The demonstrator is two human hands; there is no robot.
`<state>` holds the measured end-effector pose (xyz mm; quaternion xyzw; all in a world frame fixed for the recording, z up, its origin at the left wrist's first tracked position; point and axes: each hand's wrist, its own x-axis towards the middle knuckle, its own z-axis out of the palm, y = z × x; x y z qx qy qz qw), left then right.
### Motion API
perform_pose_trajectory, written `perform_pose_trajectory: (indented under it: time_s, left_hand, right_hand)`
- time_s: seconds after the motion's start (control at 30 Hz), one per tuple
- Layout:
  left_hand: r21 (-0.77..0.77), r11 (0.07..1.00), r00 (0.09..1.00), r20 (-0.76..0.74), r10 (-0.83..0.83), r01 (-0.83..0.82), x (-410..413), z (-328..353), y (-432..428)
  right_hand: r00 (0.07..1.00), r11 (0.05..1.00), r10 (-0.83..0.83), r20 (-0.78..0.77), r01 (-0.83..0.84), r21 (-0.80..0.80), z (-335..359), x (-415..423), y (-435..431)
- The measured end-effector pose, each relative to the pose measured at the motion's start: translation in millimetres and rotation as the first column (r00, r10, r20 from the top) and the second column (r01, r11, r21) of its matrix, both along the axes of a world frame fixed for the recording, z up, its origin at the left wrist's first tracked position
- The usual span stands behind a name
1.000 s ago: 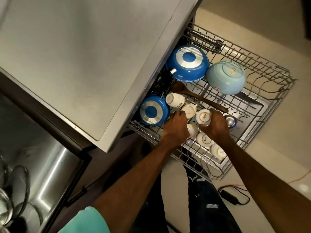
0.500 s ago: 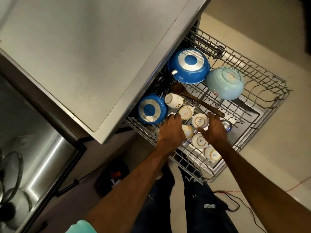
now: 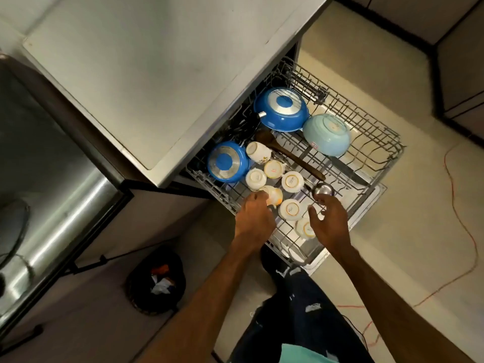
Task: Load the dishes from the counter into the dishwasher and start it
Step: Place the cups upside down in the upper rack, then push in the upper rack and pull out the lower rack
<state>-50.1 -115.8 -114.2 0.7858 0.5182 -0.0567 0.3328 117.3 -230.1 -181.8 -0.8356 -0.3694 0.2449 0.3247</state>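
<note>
Pale floor tiles [image 3: 392, 258] run beneath a grey worktop [image 3: 157, 74], and from under its edge the dishwasher's wire rack [image 3: 372, 121] stands pulled out over the open door. From my remote seat I see both bare arms reaching down into the rack's near end.

The left hand [image 3: 254, 218] has its fingers [image 3: 258, 199] curled round a tilted cup [image 3: 275, 195], pinching it at the rim; the cup leans on its side among the others. The right hand [image 3: 328, 224] hangs over the near right part of the rack with its fingers [image 3: 313, 214] loosely spread and holding nothing. Its fingertips are just beside the bowl of a steel ladle [image 3: 323, 190]; I cannot tell whether they touch it.

Five upturned cups [image 3: 292, 182] sit base-up in the tines around the hands, and one more white cup [image 3: 258, 152] lies on its side near the small blue pan [image 3: 226, 162]. A larger blue pan [image 3: 281, 110] rests upside down at the rack's far end, touching a light blue bowl [image 3: 326, 134], also inverted. A wooden spoon [image 3: 288, 155] lies slantwise between the pans and the cups.

To the left a steel sink [image 3: 52, 192] gleams. A dark bin [image 3: 157, 279] stands on the floor below it, and an orange cable [image 3: 458, 205] trails across the tiles at right.
</note>
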Motion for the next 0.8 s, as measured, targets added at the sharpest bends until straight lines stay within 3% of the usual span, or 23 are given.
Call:
perform_pose_trajectory:
  time_s: [0.13,0.27,0.37,0.53,0.67,0.8]
  left_hand:
    - [-0.125,0.969,0.970,0.092,0.224,-0.212,7,-2,-43]
    - [-0.398,0.816,0.858,0.119,0.500,-0.420,35,-11,-83]
    - [-0.446,0.824,0.907,0.061,0.417,-0.349,57,-34,-106]
    - [-0.608,0.751,0.929,0.057,0.366,-0.259,88,-66,-127]
    - [-0.792,0.496,0.833,-0.030,0.552,-0.357,104,-68,-134]
    - [-0.861,0.288,0.712,-0.114,0.693,-0.418,125,-68,-136]
  right_hand:
    - [0.997,0.999,-0.019,-0.079,0.021,0.030,18,3,-30]
    - [0.987,0.995,-0.093,-0.133,0.098,0.035,19,19,-59]
    - [0.985,0.994,-0.106,-0.137,0.110,0.019,10,33,-77]
    - [0.989,0.997,-0.067,-0.130,0.061,-0.051,-5,58,-79]
    - [0.974,0.994,-0.080,-0.214,0.062,-0.090,-11,73,-76]
    - [0.927,0.982,-0.157,-0.340,0.109,-0.155,-8,99,-63]
